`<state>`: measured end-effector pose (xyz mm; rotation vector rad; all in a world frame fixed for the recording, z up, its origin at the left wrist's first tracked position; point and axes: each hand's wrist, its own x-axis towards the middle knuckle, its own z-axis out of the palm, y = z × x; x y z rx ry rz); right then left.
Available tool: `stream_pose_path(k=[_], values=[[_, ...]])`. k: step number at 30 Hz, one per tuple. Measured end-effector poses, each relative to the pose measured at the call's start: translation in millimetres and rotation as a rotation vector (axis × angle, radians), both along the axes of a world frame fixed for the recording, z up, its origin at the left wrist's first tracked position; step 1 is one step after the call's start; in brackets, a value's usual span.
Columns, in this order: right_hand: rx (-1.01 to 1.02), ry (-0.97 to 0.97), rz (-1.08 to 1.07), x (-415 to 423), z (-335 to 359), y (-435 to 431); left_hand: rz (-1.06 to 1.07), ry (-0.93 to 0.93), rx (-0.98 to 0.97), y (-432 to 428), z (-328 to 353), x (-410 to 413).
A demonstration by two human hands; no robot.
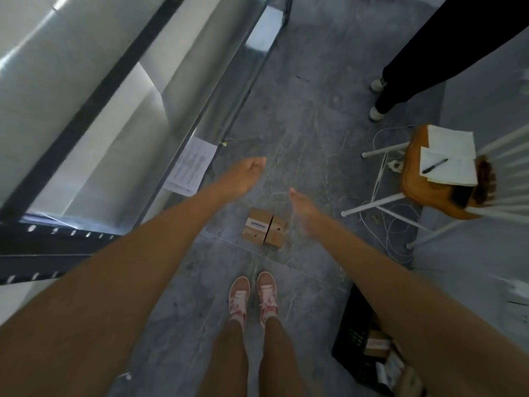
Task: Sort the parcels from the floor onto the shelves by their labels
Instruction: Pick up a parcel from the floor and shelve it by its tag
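As the view drops straight down, the nearest things are the person's own pink sneakers (240, 293), set side by side on the grey mottled floor (300, 124). To their right stands a black plastic crate (355, 319) holding several small cardboard parcels (378, 343); the right forearm crosses above it.

Just ahead of the sneakers, a brown cardboard parcel (253, 233) with a white and blue label on top lies on the floor. A dark gap runs across it, and whether it is one box or two pressed together cannot be told.

Both bare arms stretch forward over that spot. The right hand (302, 209) hangs just to the right of the parcel, fingers straight and thumb raised, holding nothing. The left hand (247, 171) is farther forward and to the left, empty, its fingers loosely curled; motion blur hides the finer detail. Neither hand touches the parcel.

Along the left runs a metal shelving unit (114, 124) with dark perforated posts, and a printed sheet (190, 167) is fixed to a shelf edge near the left hand.

On the right, a white-legged chair (415, 184) with a wooden seat carries papers (449, 156) and a black pen (435, 166). White cables (392, 224) trail over the floor under it.

Farthest off, at the top right, another person's legs in black trousers (429, 53) end in white shoes (376, 113).
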<state>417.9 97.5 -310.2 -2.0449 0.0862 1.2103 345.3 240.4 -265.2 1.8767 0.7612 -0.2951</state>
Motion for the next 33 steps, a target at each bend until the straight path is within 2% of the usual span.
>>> stream_pose_path(k=[3, 8, 12, 15, 18, 20, 24, 26, 28, 33], values=[[-0.027, 0.155, -0.163, -2.7, -77.3, 7.9, 0.079, 0.056, -0.016, 4.7, -72.2, 5.9], [-0.095, 0.283, -0.217, -11.3, -233.6, 12.6, 0.117, 0.104, -0.031, 4.0, -221.6, 16.5], [-0.142, 0.242, -0.195, 0.2, -329.6, 10.5, 0.075, 0.196, 0.02, -4.2, -345.7, 22.9], [-0.189, 0.189, -0.162, 10.2, -405.1, 12.9, 0.079, 0.247, -0.021, -12.1, -434.9, 32.9], [-0.274, 0.148, -0.014, 22.6, -518.8, 8.3, -0.002, 0.334, -0.036, -24.5, -510.1, 34.2], [-0.302, 0.185, -0.062, 28.7, -575.2, 8.5, -0.022, 0.389, -0.052, -29.0, -561.9, 28.8], [-0.343, 0.164, -0.101, 25.0, -564.1, 23.3, 0.148, 0.426, -0.115, -31.8, -635.5, 30.1], [-0.393, 0.111, -0.097, 25.8, -574.4, 24.2, 0.174, 0.448, -0.146, -34.6, -644.3, 34.8], [-0.428, 0.059, -0.114, 26.2, -582.6, 27.9, 0.167, 0.462, -0.091, -36.0, -653.3, 34.8], [-0.508, 0.045, -0.037, 27.4, -580.4, 26.8, 0.217, 0.488, -0.072, -38.2, -670.9, 33.1]])
